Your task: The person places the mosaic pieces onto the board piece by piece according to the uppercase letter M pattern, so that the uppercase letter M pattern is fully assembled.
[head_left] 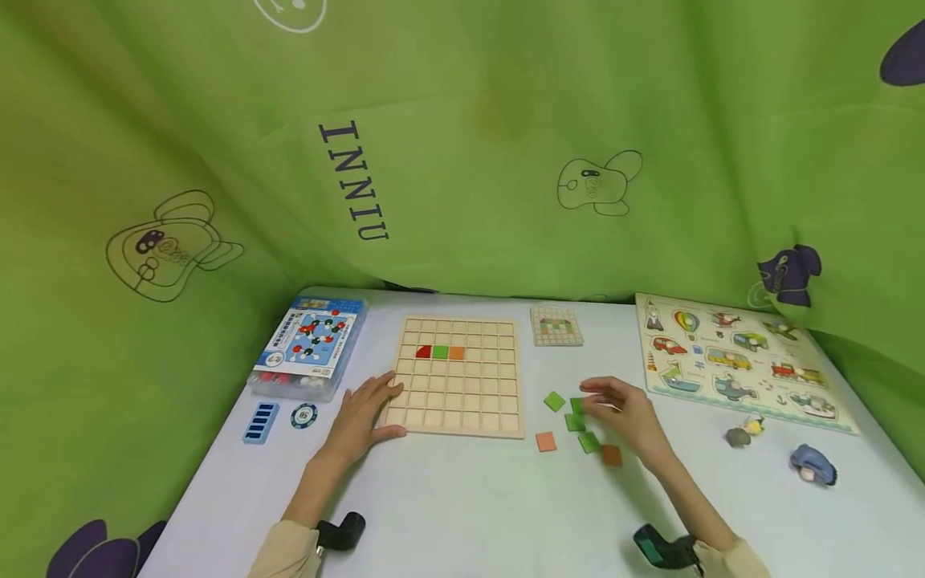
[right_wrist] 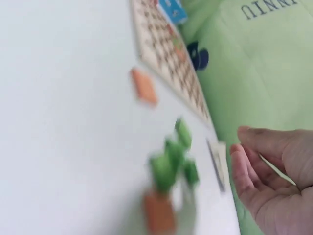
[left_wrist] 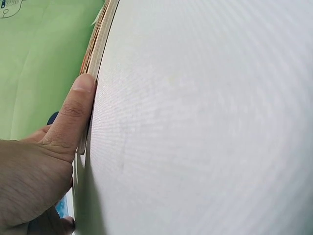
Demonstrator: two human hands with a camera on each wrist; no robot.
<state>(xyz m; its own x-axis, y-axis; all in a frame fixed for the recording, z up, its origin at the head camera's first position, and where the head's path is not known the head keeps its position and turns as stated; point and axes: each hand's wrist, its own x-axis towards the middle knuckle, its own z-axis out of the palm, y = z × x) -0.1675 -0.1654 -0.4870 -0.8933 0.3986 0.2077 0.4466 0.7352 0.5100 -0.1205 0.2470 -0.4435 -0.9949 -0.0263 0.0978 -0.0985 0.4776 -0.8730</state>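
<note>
three coloured tiles (head_left: pixel 440 352) are sitting side by side in the wooden grid board (head_left: pixel 462 401), and your left hand (head_left: pixel 359 416) is touching the board's left edge, thumb and fingers apart. your right hand (head_left: pixel 623 409) is hovering by four loose green tiles (head_left: pixel 554 400), its thumb and fingers slightly apart, while two orange tiles (head_left: pixel 546 441) are lying nearby on the worktop (head_left: pixel 470 498).

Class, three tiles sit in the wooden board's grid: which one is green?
The middle tile, between the red tile and the orange tile; no other tile in the board is green.
</note>
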